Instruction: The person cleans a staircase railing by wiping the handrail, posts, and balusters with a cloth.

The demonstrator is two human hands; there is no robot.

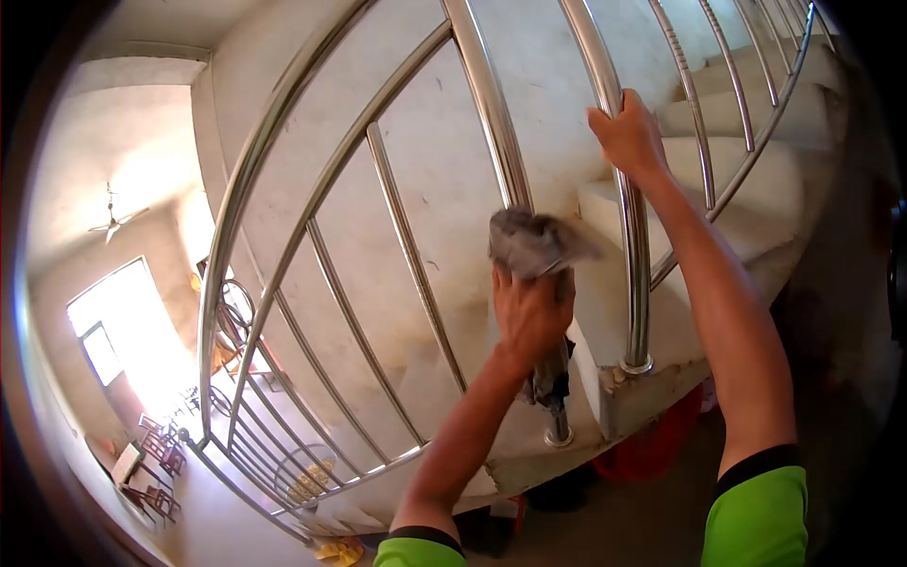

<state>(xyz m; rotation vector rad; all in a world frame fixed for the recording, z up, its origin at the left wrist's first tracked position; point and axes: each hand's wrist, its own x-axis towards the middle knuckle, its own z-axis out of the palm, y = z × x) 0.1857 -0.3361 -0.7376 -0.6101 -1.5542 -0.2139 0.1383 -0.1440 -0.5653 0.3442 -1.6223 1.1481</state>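
Observation:
A grey cloth (534, 244) is wrapped around a thick upright steel post (493, 113) of the stair railing. My left hand (532, 307) presses the cloth against this post, fingers closed round it; part of the cloth hangs below the hand, near the post's foot. The cloth's right edge is blurred. Further right, my right hand (628, 137) grips a second thick post (635, 255), with its fingers curled round the metal above the stair treads.
Curved stairs (737, 189) rise at the right behind thinner bars. The curved handrail (248, 180) sweeps down to the left. Wooden chairs (156, 454) and a bright window stand below at far left. A red object (652, 444) lies under the stairs.

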